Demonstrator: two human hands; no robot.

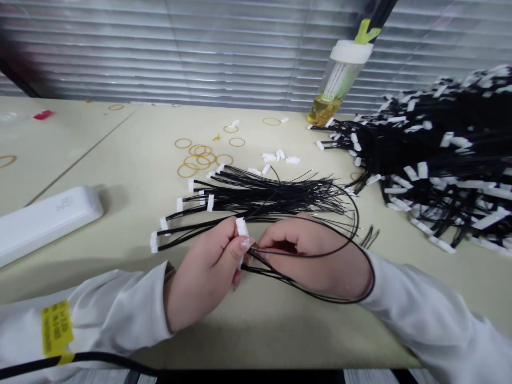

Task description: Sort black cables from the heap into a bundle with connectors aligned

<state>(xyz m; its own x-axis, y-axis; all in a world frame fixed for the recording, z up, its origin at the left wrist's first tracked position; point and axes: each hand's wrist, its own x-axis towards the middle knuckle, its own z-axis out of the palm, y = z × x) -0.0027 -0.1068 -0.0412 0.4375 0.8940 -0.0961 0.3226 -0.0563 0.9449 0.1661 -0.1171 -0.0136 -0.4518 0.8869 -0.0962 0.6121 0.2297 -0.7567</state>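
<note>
My left hand (210, 266) pinches a white plug connector (241, 228) between thumb and fingers, with black wires running out of it to the right. Close beside it, my right hand (308, 256) has its fingers closed on a thin black wire (320, 255) near the connector. Wires from this harness loop over and under my right wrist. Just behind both hands lies a row of wire harnesses (272, 194), their white connectors (180, 205) facing left and bare wire ends facing right. My right fingertips are partly hidden.
A large heap of wire harnesses (448, 138) fills the right side. Rubber bands (199, 154) and loose white connectors (276, 156) lie behind the row. A bottle with yellow liquid (338, 80) stands by the blinds. At left lies a white oblong device (52, 218). A black cable (108, 358) crosses my left sleeve.
</note>
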